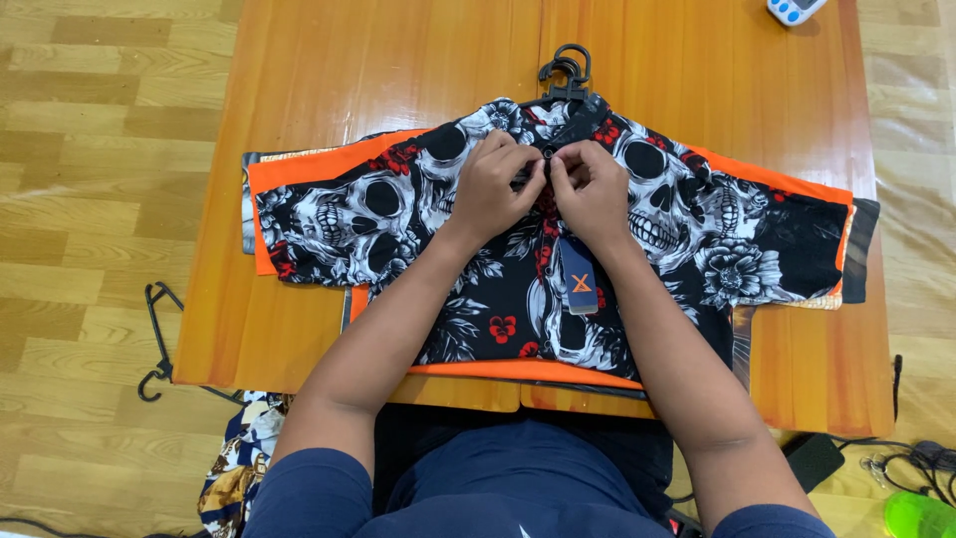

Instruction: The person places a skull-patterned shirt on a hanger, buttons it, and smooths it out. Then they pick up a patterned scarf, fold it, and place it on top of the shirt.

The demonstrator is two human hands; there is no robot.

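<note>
The skull-print shirt, black with grey skulls, red flowers and orange trim, lay spread flat across the middle of an orange-brown wooden table, sleeves stretched left and right. Its near hem ran just inside the table's near edge, its left sleeve stopped short of the left edge, and its right sleeve reached close to the right edge, so little bare wood remained on either side. A dark hang tag rested on the shirt front just nearer than the hands. The left hand and the right hand met at the collar, fingers curled and pinching the placket around a small dark button, thumbs almost touching. Beyond them a black hanger hook stuck out of the collar onto a wide bare stretch of tabletop, and a white device with blue buttons sat at the far right edge. On the light wood-pattern floor, another black hanger lay left of the table, patterned fabric was heaped at near left, and cables trailed at near right.
</note>
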